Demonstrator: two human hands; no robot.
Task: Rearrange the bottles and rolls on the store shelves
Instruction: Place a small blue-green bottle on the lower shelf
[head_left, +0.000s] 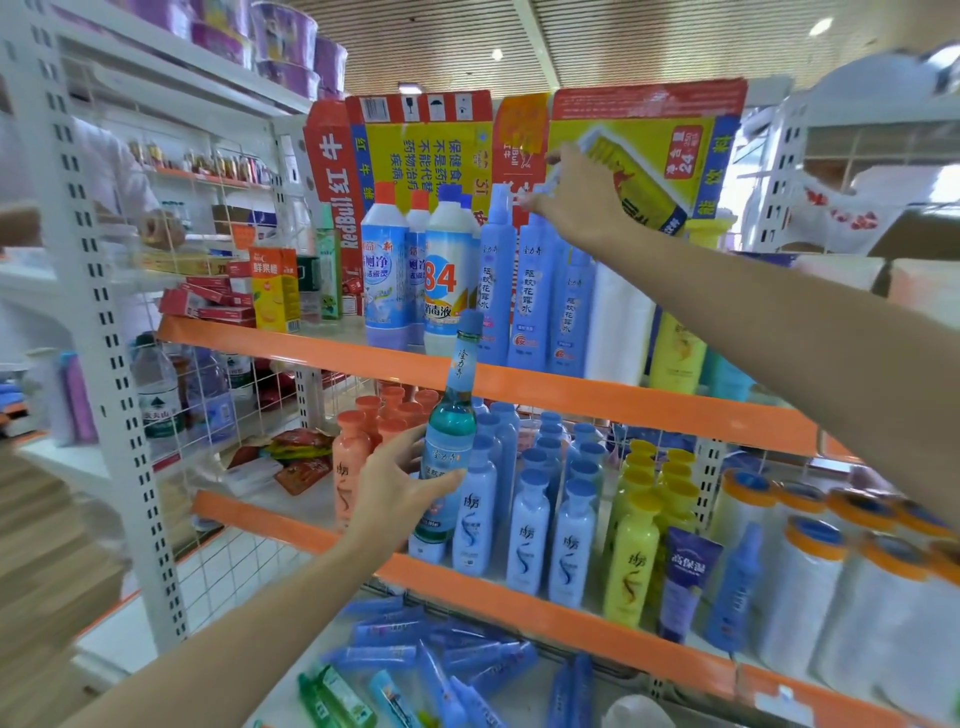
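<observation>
White metal shelving with orange front edges fills the store aisle, under a slatted ceiling with round lamps, and flattened printed cartons (530, 140) stand as a back wall behind the upper shelf (597, 397).

On this upper shelf, near its front edge, tall blue spray bottles (530, 296) stand upright in a tight row, between the white disinfectant bottles (451, 270) towards the left end and the white rolls (618, 322) towards the right end. The right hand (582, 202) reaches over the row from the right, and its fingers are curled on the nozzle of one spray bottle, at the top of it. How firm the pinch is, I cannot tell, because this part is blurred.

The left hand (402, 488) is lower, in front of the middle shelf (519, 597). Its thumb and fingers are wrapped around the lower body of a slim teal glass bottle (451, 436). The long axis of this bottle is nearly upright, and its blue cap leans a little to the right, reaching up to the front edge of the upper shelf. It is held in the air, in front of the light blue shampoo bottles (524, 525), not standing on any shelf.

My judgement is that the teal bottle must go upward and backward from the left hand, and the gap for it depends on what the right hand does with the spray bottle.
</observation>
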